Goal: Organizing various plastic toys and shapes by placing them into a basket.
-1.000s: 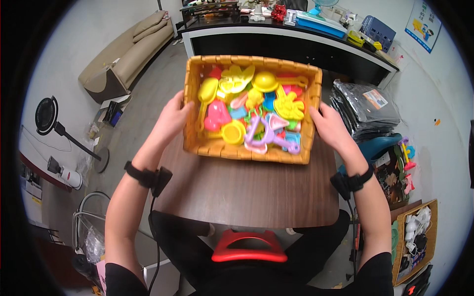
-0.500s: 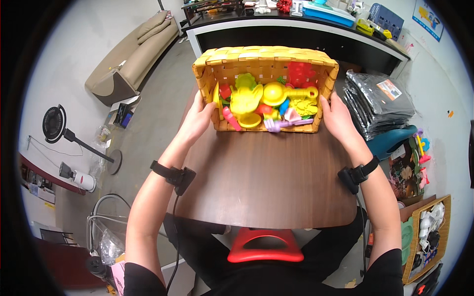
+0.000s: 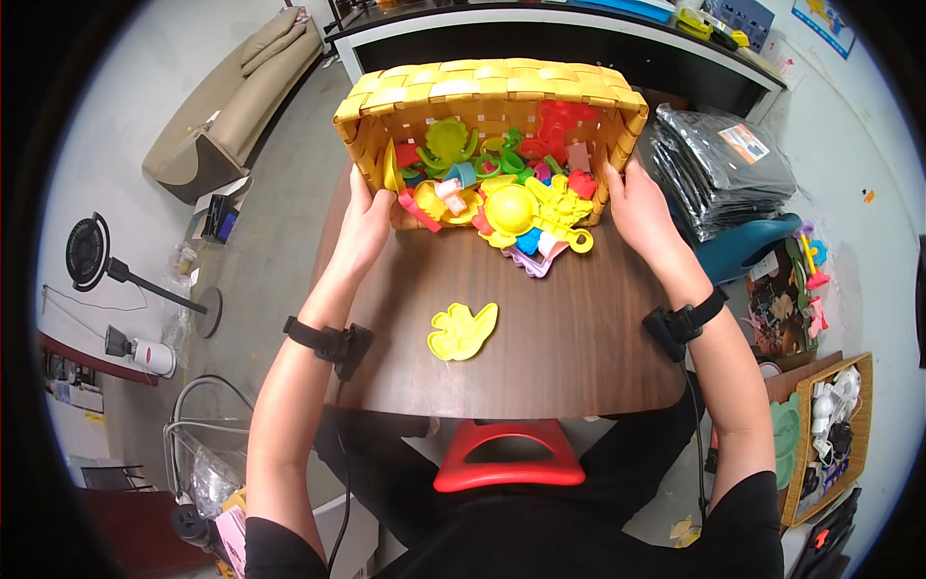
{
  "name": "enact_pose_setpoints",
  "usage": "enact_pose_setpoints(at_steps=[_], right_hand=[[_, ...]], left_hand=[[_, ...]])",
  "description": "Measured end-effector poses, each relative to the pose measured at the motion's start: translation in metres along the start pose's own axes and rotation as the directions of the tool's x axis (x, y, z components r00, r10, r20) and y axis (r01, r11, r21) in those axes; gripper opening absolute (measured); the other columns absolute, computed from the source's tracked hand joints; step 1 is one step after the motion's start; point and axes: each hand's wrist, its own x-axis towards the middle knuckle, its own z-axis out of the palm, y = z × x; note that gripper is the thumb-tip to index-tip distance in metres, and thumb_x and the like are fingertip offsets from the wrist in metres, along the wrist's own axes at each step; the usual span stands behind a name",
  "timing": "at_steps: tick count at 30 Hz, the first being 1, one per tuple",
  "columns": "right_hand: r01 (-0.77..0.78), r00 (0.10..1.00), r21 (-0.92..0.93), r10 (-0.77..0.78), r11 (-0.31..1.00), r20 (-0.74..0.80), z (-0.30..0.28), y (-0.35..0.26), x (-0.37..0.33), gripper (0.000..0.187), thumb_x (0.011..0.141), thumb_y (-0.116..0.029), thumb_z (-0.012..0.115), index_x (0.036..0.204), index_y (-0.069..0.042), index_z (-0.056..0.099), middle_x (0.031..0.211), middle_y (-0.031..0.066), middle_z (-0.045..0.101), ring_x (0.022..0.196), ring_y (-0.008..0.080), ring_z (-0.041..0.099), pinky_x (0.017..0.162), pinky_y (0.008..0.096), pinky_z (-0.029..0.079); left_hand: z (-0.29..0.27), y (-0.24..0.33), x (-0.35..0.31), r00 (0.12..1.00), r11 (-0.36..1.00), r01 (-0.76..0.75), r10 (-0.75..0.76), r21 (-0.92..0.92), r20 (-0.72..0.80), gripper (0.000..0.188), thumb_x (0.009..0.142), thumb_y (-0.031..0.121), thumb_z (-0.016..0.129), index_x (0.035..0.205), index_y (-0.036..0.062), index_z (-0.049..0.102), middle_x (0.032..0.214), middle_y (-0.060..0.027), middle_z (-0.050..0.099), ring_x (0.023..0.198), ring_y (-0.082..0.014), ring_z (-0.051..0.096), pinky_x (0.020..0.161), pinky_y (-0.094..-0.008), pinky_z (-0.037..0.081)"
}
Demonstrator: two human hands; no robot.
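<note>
Basket [image 3: 492, 87] leans toward me over the surface [image 3: 569, 328], my left hand [image 3: 368, 224] and right hand [image 3: 639, 207] holding its ends, likely to keep it steady, toys [image 3: 509, 209] bunched low, one yellow toy [image 3: 463, 334] nearer me.

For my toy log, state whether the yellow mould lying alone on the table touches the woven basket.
Apart: the head view shows a strip of brown tabletop between the yellow mould and the woven basket.

Beige sofa [image 3: 231, 108], grey floor [image 3: 275, 251]
</note>
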Motion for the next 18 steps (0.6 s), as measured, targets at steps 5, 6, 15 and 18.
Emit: enact_pose_setpoints(at_steps=[5, 6, 15, 18], right_hand=[[0.003, 1.000, -0.017, -0.003, 1.000, -0.019, 0.000, 0.003, -0.008, 0.040, 0.119, -0.034, 0.055, 0.131, 0.004, 0.062, 0.127, 0.0338, 0.073, 0.117, 0.0555, 0.070, 0.102, 0.0623, 0.055], [0.009, 0.999, -0.022, -0.010, 1.000, -0.041, 0.000, 0.001, -0.009, 0.039, 0.119, -0.033, 0.056, 0.131, 0.004, 0.063, 0.127, 0.0336, 0.073, 0.117, 0.0556, 0.070, 0.101, 0.0621, 0.056], [0.069, 0.984, 0.002, -0.068, 0.998, -0.166, 0.015, -0.014, -0.033, 0.032, 0.117, -0.027, 0.060, 0.129, 0.003, 0.065, 0.124, 0.0321, 0.072, 0.114, 0.0553, 0.070, 0.097, 0.0618, 0.057], [0.069, 0.982, -0.013, -0.071, 0.998, -0.174, 0.015, -0.014, -0.035, 0.033, 0.117, -0.027, 0.059, 0.129, 0.003, 0.065, 0.125, 0.0318, 0.072, 0.113, 0.0555, 0.070, 0.097, 0.0622, 0.057]], left_hand=[[-0.008, 0.006, -0.007, 0.993, 0.986, 0.025, -0.044, 0.166, 0.109, 0.074, 0.112, 0.009, 0.050, 0.181, 0.0071, 0.022, 0.163, -0.0112, 0.053, 0.142, -0.0213, 0.054, 0.126, -0.0374, 0.040], [-0.008, 0.006, -0.009, 0.993, 0.986, 0.025, -0.044, 0.165, 0.109, 0.074, 0.112, 0.009, 0.050, 0.181, 0.0071, 0.022, 0.163, -0.0112, 0.053, 0.142, -0.0213, 0.054, 0.126, -0.0374, 0.040], [-0.003, 0.004, -0.026, 0.995, 0.977, -0.022, 0.001, 0.214, 0.101, 0.079, 0.108, 0.006, 0.048, 0.182, 0.0058, 0.017, 0.175, -0.0173, 0.043, 0.162, -0.0291, 0.040, 0.134, -0.0411, 0.031], [-0.003, 0.003, -0.033, 0.995, 0.975, -0.035, 0.014, 0.221, 0.096, 0.081, 0.107, 0.006, 0.047, 0.182, 0.0055, 0.016, 0.178, -0.0187, 0.041, 0.166, -0.0309, 0.037, 0.136, -0.0419, 0.029]])
